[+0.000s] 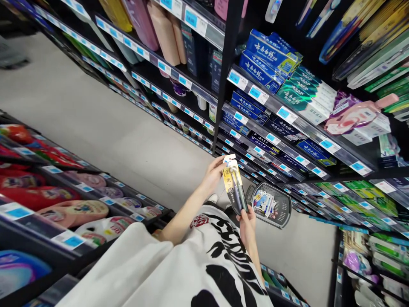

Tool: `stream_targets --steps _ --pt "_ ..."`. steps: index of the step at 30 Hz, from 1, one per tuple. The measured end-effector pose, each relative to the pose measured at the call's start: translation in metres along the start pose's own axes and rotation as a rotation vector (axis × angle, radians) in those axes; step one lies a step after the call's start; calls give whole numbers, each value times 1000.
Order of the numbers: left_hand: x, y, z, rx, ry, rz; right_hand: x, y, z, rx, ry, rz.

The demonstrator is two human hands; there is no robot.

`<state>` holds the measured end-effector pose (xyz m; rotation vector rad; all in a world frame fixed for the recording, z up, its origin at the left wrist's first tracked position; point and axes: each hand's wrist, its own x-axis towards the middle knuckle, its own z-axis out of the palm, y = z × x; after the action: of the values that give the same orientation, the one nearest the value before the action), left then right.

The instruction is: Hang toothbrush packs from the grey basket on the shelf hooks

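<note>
Between my two hands I hold a toothbrush pack [234, 185], a yellow and black card with a clear front and dark handles showing inside. My left hand [213, 172] grips its upper end near the hanging hole, fingers closed on the edge. Its lower end is pinched by my right hand [247, 221], thumb lying on the front. The pack is tilted, in front of my white shirt with black print. On the floor just beyond my right hand stands a dark grey shopping basket [284, 209] with several packaged items [265, 202] in it.
Shelves with blue toothpaste boxes [265, 64] and green boxes [306, 96] rise ahead on the right. Hanging packs [351, 38] fill the upper right. Bottles [166, 36] line the shelves further left. A shelf of laundry bottles [76, 211] stands close on my left, across the grey aisle floor [96, 115].
</note>
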<state>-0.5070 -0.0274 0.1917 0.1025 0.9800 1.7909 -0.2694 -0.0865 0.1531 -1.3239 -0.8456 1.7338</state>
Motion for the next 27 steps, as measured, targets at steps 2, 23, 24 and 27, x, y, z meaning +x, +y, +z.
stream_targets --steps 2,23,24,27 --pt "2 -3 -1 -57 6 -72 -1 2 -1 23 19 0" --pt "4 -5 0 -147 -16 -253 -1 7 -3 -331 26 -383" --pt "2 -3 1 -172 -39 -277 -3 2 -2 -413 15 -491" --pt "-7 4 4 -250 -142 -313 -12 -14 3 -654 -11 -841"
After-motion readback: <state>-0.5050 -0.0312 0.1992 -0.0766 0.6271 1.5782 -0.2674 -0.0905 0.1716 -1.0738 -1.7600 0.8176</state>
